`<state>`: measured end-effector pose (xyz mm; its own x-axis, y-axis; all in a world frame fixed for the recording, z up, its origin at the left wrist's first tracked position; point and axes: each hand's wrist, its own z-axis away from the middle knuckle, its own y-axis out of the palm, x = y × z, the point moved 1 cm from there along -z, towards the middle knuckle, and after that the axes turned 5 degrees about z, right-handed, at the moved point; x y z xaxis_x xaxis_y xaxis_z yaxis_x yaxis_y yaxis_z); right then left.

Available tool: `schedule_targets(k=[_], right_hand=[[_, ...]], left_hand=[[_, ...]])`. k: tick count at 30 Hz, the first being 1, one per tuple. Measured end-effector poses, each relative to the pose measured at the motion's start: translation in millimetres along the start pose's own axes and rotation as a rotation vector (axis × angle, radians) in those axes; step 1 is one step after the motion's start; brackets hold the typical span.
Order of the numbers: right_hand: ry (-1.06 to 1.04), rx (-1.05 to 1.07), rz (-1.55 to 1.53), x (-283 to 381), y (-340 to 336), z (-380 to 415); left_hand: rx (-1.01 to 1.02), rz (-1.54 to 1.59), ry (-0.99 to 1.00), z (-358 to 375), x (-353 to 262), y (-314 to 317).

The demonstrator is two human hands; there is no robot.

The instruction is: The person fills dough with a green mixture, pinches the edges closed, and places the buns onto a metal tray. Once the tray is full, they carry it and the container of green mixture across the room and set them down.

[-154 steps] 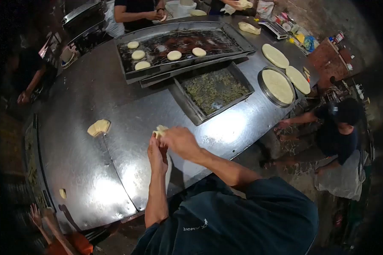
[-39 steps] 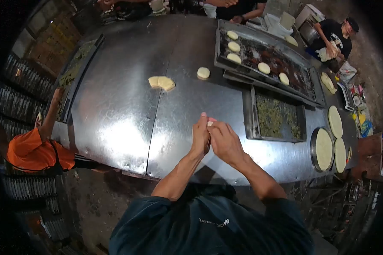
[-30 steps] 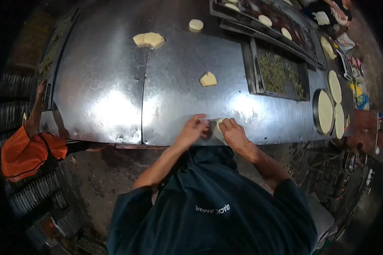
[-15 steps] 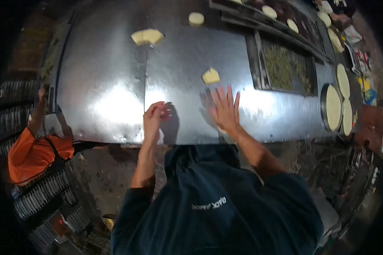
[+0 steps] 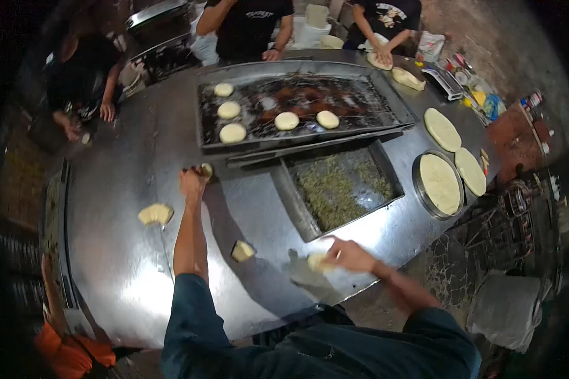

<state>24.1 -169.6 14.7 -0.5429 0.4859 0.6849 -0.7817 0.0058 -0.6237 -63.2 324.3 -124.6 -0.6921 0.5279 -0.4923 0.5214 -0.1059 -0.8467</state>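
My left hand (image 5: pixel 193 182) is stretched far across the metal table, its fingers curled at the edge of a small round dough piece (image 5: pixel 207 170), partly hidden by them. Nearer the front edge, my right hand (image 5: pixel 351 254) is closed, with a pale dough piece (image 5: pixel 319 262) at its fingertips; both are blurred by motion. Between my arms a small cut dough chunk (image 5: pixel 242 251) lies on the metal table (image 5: pixel 114 246). A larger curved dough piece (image 5: pixel 155 213) rests left of my left forearm.
Ahead stands a dark oily tray (image 5: pixel 360 95) with several dough rounds (image 5: pixel 287 120). Closer is a tray of greenish crumbs (image 5: pixel 332 196). A round pan of dough (image 5: pixel 440 183) and flat dough ovals (image 5: pixel 442 129) are at right. Other people work around the table.
The view has tilted up, showing the far trays and people. My left hand has reached forward to the round dough piece. My right hand, spread before, is now closed at a dough piece.
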Motion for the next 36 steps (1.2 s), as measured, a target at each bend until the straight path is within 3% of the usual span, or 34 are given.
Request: schedule_targets(k=[2, 3, 4, 6, 9, 10, 11, 13, 14, 15, 16, 17, 19, 21, 22, 24, 26, 28, 30, 31, 33, 34, 35, 36], right_hand=[[-0.042, -0.433, -0.106, -30, -79, -24], [0.046, -0.534, 0.063, -15, -132, -28], [-0.254, -0.552, -0.451, -21, -170, -40], [-0.016, -0.786, 0.054, -62, -247, -83], [0.090, -1.065, 0.396, -104, -300, -145], [0.074, -1.047, 0.423, -129, -303, -164], [0.139, -0.826, 0.427, -151, -304, -184], [0.334, -0.666, 0.632, -165, -290, -208], [0.452, -0.737, 0.574, -119, -280, -195], [0.112, -0.794, 0.418, -102, -266, -183], [-0.048, -0.845, 0.089, -66, -243, -163], [-0.158, -0.780, 0.015, -48, -220, -145], [-0.322, -0.672, -0.129, -14, -179, -107], [-0.224, -0.664, -0.354, -14, -173, -91], [-0.137, -0.646, -0.422, -23, -194, -86], [-0.216, -0.776, -0.499, -75, -240, -101], [0.007, -0.927, -0.151, -127, -304, -117], [0.098, -1.009, -0.102, -204, -357, -153], [0.204, -1.056, -0.008, -231, -384, -169], [0.227, -1.072, 0.029, -237, -391, -174], [0.304, -0.786, 0.561, -304, -391, -202], [0.647, -0.373, 0.708, -283, -392, -205], [0.614, -0.356, 0.710, -257, -378, -209], [0.546, -0.654, 0.762, -226, -359, -205]], left_hand=[[-0.067, -0.029, 0.140, 4, -5, 4], [-0.030, 0.217, 0.022, 8, -17, -10], [0.011, 0.459, -0.104, 14, -25, -22], [-0.080, 0.509, 0.007, 24, -9, -19], [0.065, 0.806, -0.226, 82, -58, -68], [0.108, 0.887, -0.257, 103, -76, -78], [0.169, 0.941, -0.255, 120, -85, -79], [0.327, 1.118, -0.295, 152, -133, -87], [0.414, 1.196, -0.320, 163, -156, -85], [0.437, 1.236, -0.277, 171, -173, -71], [0.444, 1.250, -0.309, 173, -206, -68], [0.438, 1.278, -0.294, 170, -239, -62], [0.464, 1.389, -0.250, 160, -305, -48], [0.698, 1.517, -0.200, 147, -354, -32], [0.715, 1.508, -0.137, 148, -367, -36], [0.716, 1.376, 0.010, 150, -371, -53], [0.619, 1.059, 0.113, 156, -320, -57], [0.356, 0.571, 0.180, 167, -260, -68], [0.197, 0.249, 0.220, 194, -187, -64], [0.127, 0.112, 0.340, 214, -142, -56], [0.335, -0.039, 0.141, 243, -117, -63], [0.397, 0.012, 0.141, 252, -115, -64], [0.454, 0.064, 0.134, 264, -116, -68], [0.454, 0.004, 0.261, 268, -129, -74]])
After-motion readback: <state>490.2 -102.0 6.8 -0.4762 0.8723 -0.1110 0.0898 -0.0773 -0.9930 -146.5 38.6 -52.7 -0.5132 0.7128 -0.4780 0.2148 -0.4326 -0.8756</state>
